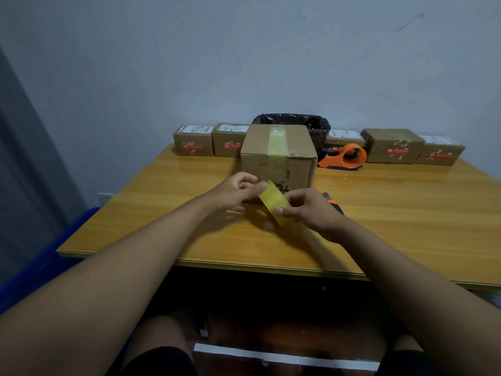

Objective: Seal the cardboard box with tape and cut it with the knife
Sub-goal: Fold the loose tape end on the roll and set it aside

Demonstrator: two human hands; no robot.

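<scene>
A cardboard box stands in the middle of the wooden table, with a yellowish strip of tape running over its top and down its front face. In front of it both hands hold a roll of yellowish clear tape just above the table. My left hand pinches the roll's upper left edge. My right hand grips its right side. A black and orange knife lies on the table behind my right hand, mostly hidden by it.
An orange tape dispenser sits right of the box. Several small sealed cartons line the table's back edge, with a black-lined bin behind the box. A blue chair stands at the left.
</scene>
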